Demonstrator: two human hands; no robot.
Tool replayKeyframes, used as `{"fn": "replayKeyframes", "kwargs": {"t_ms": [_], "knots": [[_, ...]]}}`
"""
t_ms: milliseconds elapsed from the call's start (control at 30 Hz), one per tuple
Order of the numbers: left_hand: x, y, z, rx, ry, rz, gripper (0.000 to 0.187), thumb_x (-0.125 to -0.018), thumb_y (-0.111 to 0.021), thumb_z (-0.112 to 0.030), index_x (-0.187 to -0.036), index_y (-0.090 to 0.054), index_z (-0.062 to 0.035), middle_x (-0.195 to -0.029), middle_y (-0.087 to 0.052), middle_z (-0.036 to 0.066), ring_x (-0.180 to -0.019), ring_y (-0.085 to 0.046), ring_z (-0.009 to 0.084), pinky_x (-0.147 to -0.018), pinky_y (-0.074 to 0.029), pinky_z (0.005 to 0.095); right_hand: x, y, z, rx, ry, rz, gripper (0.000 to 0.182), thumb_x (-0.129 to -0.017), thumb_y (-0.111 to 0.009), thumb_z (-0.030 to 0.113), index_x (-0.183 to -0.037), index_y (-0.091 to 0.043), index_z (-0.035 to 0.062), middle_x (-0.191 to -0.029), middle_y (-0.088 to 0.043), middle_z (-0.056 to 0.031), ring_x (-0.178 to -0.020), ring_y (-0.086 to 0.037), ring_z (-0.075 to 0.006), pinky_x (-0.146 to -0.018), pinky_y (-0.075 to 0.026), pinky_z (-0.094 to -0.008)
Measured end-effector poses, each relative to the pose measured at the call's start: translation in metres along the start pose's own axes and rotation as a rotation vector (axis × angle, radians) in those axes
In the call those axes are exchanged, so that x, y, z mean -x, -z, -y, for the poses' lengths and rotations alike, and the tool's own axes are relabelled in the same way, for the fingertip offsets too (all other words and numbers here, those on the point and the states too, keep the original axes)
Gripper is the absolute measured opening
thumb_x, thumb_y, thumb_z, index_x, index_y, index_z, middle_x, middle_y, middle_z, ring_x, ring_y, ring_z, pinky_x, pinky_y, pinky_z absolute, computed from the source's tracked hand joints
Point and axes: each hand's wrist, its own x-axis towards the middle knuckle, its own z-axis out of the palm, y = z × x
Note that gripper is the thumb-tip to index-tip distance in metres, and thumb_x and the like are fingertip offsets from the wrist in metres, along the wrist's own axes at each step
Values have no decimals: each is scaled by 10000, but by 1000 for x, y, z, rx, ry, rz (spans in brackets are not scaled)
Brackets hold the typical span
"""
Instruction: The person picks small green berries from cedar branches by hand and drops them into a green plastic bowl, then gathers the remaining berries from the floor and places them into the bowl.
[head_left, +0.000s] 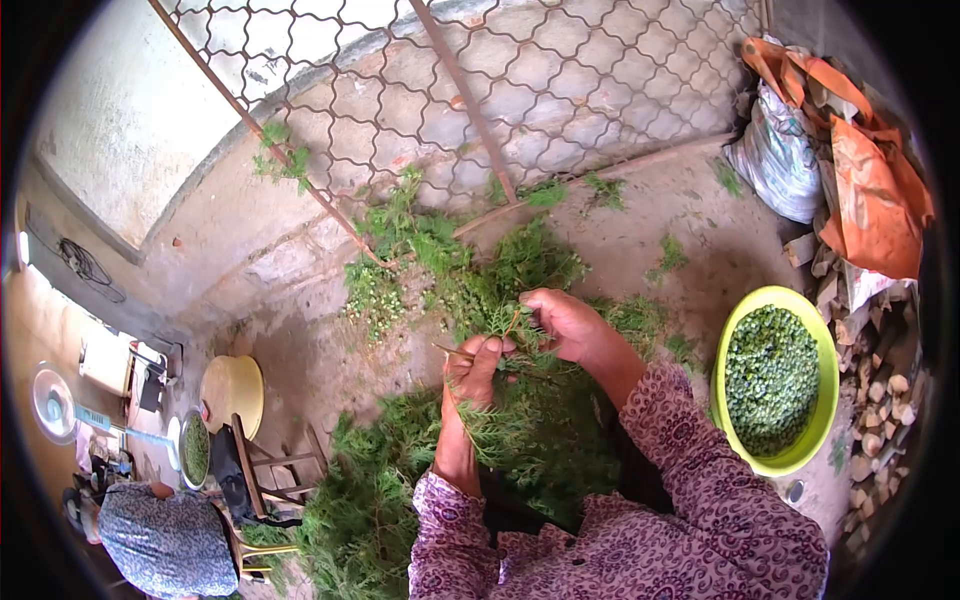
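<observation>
A leafy sprig (488,432) is between your hands, above piled greenery (370,490). Your left hand (472,378) pinches its thin stem, probably the firmest hold; your right hand (575,325) curls near its leaves, finger grip unclear. It should feel light, springy, tender-tipped.

No lettering, brand, number or sign can be read. Faint coloured marks, too blurred to make out, show on the white sack (778,165) near the fence, and small reddish marks, equally illegible, show on the pale bag (868,287) beneath the orange sheeting (872,195).
</observation>
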Motion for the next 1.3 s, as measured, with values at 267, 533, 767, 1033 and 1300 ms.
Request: {"fn": "replayKeyframes", "kwargs": {"t_ms": [267,533,767,1033,1300], "knots": [[1,-3,-2,-32,2,10,276,-836,-538,-273,-801,-587,-4,-721,-586,59,-603,-532,120,-514,-453,246,-10,-2,-13,-2,33,-67,183,-799,-470,242,-767,-519,69,-602,-469,-18,-475,-448,-133,-395,-358,-257],[15,9,-8,-27,30,-24,283,-827,-551,-276,-768,-591,-3,-714,-590,56,-595,-536,118,-501,-443,244,-20,41,27,-284,210,85,197,-787,-474,223,-693,-470,50,-601,-484,-57,-492,-440,-127,-440,-355,-242],[8,17,-5,3,25,24,277,-858,-511,-275,-811,-594,-15,-783,-600,51,-675,-540,113,-524,-456,250,-1,18,28,-89,170,128,108,-774,-547,120,-861,-521,62,-779,-551,-38,-575,-478,-106,-479,-385,-222],[2,18,-4,155,33,19,248,-842,-534,-256,-815,-589,-16,-762,-590,48,-614,-536,114,-486,-440,241,13,4,20,544,176,177,298,-680,-706,133,-872,-500,36,-718,-469,12,-617,-438,-50,-492,-363,-197],[-3,15,1,190,57,3,230,-842,-533,-243,-824,-585,-20,-775,-587,50,-618,-536,116,-484,-444,246,5,0,4,856,523,84,268,-703,-692,158,-851,-497,48,-722,-475,18,-608,-431,-27,-462,-323,-175]]}}
